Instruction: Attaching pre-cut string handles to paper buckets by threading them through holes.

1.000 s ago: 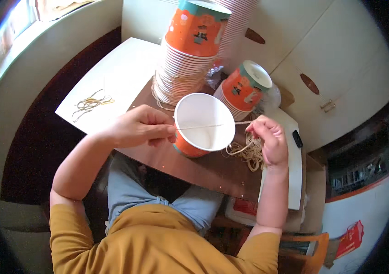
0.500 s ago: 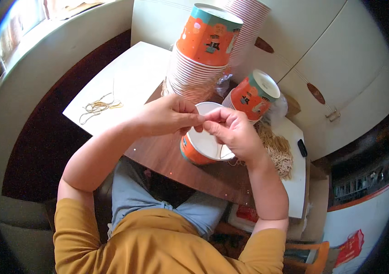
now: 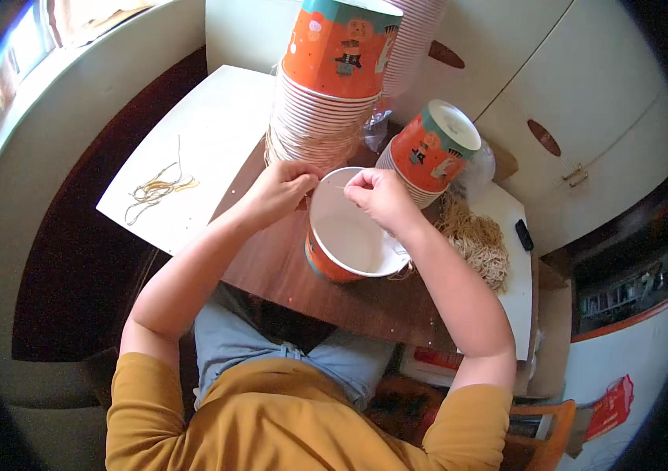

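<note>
A white-lined paper bucket (image 3: 349, 243) with an orange and teal outside stands upright, mouth up, at the front of the brown tabletop. My left hand (image 3: 285, 192) is at its far left rim, thumb and fingers pinched together; what they grip is hidden. Over the bucket's mouth, my right hand (image 3: 385, 200) pinches a thin pale string (image 3: 336, 187), which runs from its fingertips toward the left hand. More string (image 3: 404, 272) shows outside the bucket's right side.
Behind the bucket rises a tall stack of upside-down buckets (image 3: 330, 59). A shorter stack (image 3: 432, 149) leans at the right, with a heap of cut strings (image 3: 471, 247) beside it. Loose strings (image 3: 157, 188) lie on the white board (image 3: 216, 110) at left. A black object (image 3: 524, 235) is at the right edge.
My hands, close together over the bucket before, have moved apart. The left is now at the rim and the right over the mouth with the string. The view has shifted slightly.
</note>
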A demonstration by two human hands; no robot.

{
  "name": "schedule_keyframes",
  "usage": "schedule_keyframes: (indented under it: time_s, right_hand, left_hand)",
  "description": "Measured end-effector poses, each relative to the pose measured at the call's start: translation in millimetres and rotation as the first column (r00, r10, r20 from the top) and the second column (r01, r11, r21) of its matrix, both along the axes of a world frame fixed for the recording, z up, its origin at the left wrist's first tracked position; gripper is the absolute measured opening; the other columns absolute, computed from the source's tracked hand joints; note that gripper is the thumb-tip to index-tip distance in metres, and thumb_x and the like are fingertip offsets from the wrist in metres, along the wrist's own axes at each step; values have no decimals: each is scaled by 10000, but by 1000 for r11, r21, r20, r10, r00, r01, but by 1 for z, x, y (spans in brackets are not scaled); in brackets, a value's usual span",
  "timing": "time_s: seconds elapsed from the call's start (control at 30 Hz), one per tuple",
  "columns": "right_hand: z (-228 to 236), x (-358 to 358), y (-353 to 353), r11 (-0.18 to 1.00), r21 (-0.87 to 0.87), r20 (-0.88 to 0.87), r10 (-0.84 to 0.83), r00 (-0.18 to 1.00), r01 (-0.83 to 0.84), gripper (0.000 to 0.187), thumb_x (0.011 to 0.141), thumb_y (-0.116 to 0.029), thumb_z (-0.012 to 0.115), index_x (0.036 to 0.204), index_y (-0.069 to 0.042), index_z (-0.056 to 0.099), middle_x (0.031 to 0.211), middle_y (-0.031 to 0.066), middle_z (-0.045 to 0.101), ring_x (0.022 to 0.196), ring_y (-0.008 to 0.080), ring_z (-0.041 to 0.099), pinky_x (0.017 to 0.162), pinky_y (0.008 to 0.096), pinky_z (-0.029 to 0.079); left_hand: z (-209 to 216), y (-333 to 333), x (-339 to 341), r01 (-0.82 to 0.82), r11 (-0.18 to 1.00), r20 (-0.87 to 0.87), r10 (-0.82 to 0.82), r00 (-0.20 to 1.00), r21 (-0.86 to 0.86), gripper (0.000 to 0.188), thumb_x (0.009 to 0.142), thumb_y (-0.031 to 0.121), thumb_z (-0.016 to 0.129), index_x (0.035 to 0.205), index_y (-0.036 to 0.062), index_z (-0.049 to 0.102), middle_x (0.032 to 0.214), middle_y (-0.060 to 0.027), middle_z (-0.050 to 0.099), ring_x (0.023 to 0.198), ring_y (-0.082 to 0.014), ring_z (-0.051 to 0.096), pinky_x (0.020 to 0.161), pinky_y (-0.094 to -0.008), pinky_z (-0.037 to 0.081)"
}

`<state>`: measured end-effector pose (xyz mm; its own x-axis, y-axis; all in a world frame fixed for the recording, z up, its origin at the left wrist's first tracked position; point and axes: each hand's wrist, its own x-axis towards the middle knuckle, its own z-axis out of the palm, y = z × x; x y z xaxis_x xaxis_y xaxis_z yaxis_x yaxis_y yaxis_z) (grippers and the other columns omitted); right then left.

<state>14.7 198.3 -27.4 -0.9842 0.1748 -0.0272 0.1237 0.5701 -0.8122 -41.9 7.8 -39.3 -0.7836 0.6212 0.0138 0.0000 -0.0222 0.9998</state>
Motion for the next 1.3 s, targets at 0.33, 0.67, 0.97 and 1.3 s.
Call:
schedule_keyframes:
  time_s: [0.33,0.67,0.97,1.3]
  right_hand:
    - [1,-3,-6,997,69,6,-44,999,43,135,762,-160,648,755,-27,667,704,99,676,644,166,643,627,313,507]
    - [-5,-8,-4,998,-65,-36,12,999,-14,89,814,-97,650,768,-21,641,696,-16,603,627,51,522,594,223,436]
    - [-7,-7,0,1000,10,-9,-29,1000,29,108,765,-129,644,752,-24,669,689,69,668,637,131,617,628,303,496]
    - [-8,-9,-4,1000,16,-19,-18,1000,19,121,768,-136,636,756,-21,673,707,75,675,650,143,626,645,307,502]
  left_hand:
    - [-8,3,-10,23,995,-92,-31,995,-96,227,940,110,500,1045,-28,646,757,-12,620,633,-56,539,565,-219,463]
    - [-5,1,-20,48,984,-217,-85,972,-172,210,910,91,518,1007,-33,657,757,-39,634,641,-81,559,579,-248,483]
    - [-10,9,-22,49,986,-213,-84,973,-161,208,904,91,517,995,-23,665,735,-40,631,622,-81,560,572,-251,483]
    - [-13,8,-24,78,986,-224,-110,968,-145,208,900,80,517,1005,-24,663,711,-37,628,605,-83,564,556,-248,483]
